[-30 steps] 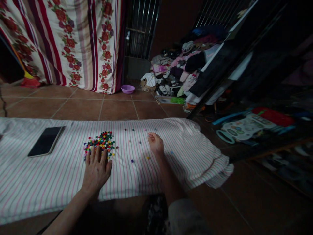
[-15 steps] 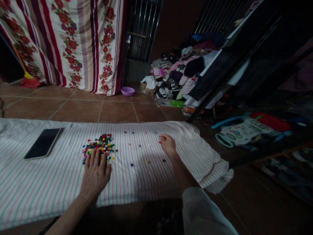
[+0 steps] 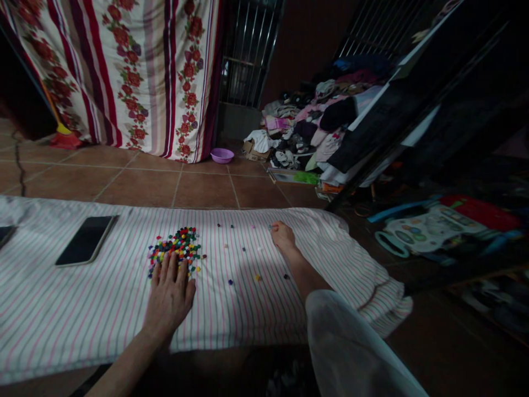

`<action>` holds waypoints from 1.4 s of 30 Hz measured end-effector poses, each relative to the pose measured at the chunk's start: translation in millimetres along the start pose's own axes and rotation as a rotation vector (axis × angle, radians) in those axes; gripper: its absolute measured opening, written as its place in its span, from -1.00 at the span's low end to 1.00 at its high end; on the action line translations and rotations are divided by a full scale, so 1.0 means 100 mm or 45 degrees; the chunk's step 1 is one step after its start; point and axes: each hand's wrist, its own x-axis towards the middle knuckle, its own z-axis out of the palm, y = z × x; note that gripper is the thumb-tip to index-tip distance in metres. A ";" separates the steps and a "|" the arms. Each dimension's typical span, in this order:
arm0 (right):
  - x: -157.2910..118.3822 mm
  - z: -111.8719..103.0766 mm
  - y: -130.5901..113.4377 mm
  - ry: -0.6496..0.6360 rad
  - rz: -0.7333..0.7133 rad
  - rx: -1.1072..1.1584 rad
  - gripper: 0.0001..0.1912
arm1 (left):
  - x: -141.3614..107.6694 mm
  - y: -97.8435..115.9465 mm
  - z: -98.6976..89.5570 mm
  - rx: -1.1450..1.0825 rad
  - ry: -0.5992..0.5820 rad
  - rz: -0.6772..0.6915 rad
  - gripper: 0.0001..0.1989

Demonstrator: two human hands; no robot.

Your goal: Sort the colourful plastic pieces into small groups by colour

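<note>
My left hand (image 3: 170, 298) lies palm down with its fingers stretched over the near edge of a heap of small multicoloured cubes (image 3: 184, 241). Its fingertips rest among the cubes. Farther right, my right hand (image 3: 284, 237) has its fingers pinched together at a small grey cube (image 3: 271, 226). Single cubes lie in loose rows between the hands: a pink cube (image 3: 253, 226), a white cube (image 3: 260, 249), a yellow cube (image 3: 258, 278), a dark blue cube (image 3: 230, 282), a dark cube (image 3: 286, 277) and several others. The red cube seen earlier is out of sight.
A striped cloth (image 3: 107, 309) covers the low surface. A phone (image 3: 86, 240) lies left of the heap, with another dark device (image 3: 6, 235) at the left edge. Beyond are a purple basin (image 3: 222, 156), a clothes pile (image 3: 306, 118) and a toy panel (image 3: 430, 226).
My right hand has moved slightly away from me, from the red cube to the grey cube. My left hand stays on the heap. The whole view has shifted a little.
</note>
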 end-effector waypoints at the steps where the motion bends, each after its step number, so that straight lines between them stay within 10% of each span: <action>1: 0.00 0.01 0.00 0.015 0.000 -0.002 -0.69 | 0.00 0.00 0.00 -0.008 -0.001 -0.009 -0.52; 16: -0.02 -0.03 -0.07 0.065 -0.047 -0.034 -0.63 | -0.03 -0.03 0.01 -0.013 -0.007 0.007 -0.52; 21: -0.18 -0.08 -0.48 0.047 -0.340 0.131 -0.70 | -0.06 -0.04 -0.01 -0.051 -0.014 -0.031 -0.52; 30: -1.16 0.18 -1.41 -0.464 -0.899 0.308 -0.72 | -0.09 -0.16 -0.18 -0.127 0.022 -0.135 -0.54; 42: -1.38 0.25 -1.74 -0.610 -0.858 -0.050 -0.66 | -0.17 -0.41 -0.28 -0.063 0.059 -0.413 -0.49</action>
